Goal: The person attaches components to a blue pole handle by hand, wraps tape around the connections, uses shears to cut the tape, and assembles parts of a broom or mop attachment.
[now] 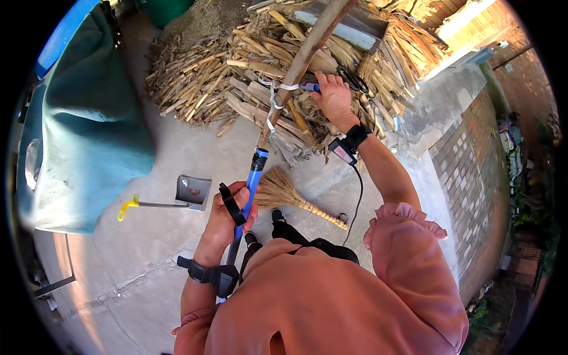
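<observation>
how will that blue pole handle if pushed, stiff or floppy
The blue pole is probably stiff, running straight through the left hand. Its smooth, shiny surface might feel slippery, and its round shape could let it roll.

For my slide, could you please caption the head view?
Left hand holding a blue pole, right hand over piled dry stalks, a straw broom on concrete.

free: left, over concrete (pixel 151 248) | ahead: wooden pole (pixel 312 47) | right: hanging cable (pixel 361 192)

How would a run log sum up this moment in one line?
Left hand: holds blue pole, black ring | Right hand: by black loop, grip unclear | Nearby: straw broom, dustpan
</observation>
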Motion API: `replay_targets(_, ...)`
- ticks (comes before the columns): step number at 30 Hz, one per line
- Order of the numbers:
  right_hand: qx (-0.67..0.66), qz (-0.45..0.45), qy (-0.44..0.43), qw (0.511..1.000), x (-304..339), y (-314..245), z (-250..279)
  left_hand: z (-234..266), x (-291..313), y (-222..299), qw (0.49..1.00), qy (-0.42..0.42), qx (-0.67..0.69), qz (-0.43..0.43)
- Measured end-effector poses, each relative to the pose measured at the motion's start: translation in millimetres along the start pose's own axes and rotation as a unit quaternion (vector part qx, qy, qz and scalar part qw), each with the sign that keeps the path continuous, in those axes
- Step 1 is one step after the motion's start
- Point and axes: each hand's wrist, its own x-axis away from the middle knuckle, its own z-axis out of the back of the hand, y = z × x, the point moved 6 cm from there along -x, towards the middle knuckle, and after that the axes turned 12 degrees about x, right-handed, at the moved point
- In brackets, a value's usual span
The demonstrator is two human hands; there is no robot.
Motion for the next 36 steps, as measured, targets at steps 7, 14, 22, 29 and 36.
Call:
replay_targets(7,-0.068,0.001,0.123,0.99,45.2,1.4,40.8,-23.0,-7.8,-0.3,0.996,-0.083,-0.017,0.013)
replay_targets(14,-0.728,-0.024,-0.178,0.661,126.9,-86.4,142.4,-26.7,11.3,6.5,0.975,-0.2,0.054,0.075)
replay_targets(22,-0.763,-0.02,-0.09,0.639,195.4,-105.3,207.8,-28.8,57.3,-11.2,0.926,-0.332,0.07,0.165)
replay_targets(29,-0.756,-0.056,-0.024,0.652,252.0,-108.1,244.2,-43.3,104.5,-27.0,0.896,-0.38,0.04,0.225)
replay_targets(36,-0.734,-0.154,0.021,0.661,295.4,-95.3,255.2,-67.6,136.5,-39.0,0.935,-0.324,-0.088,0.111)
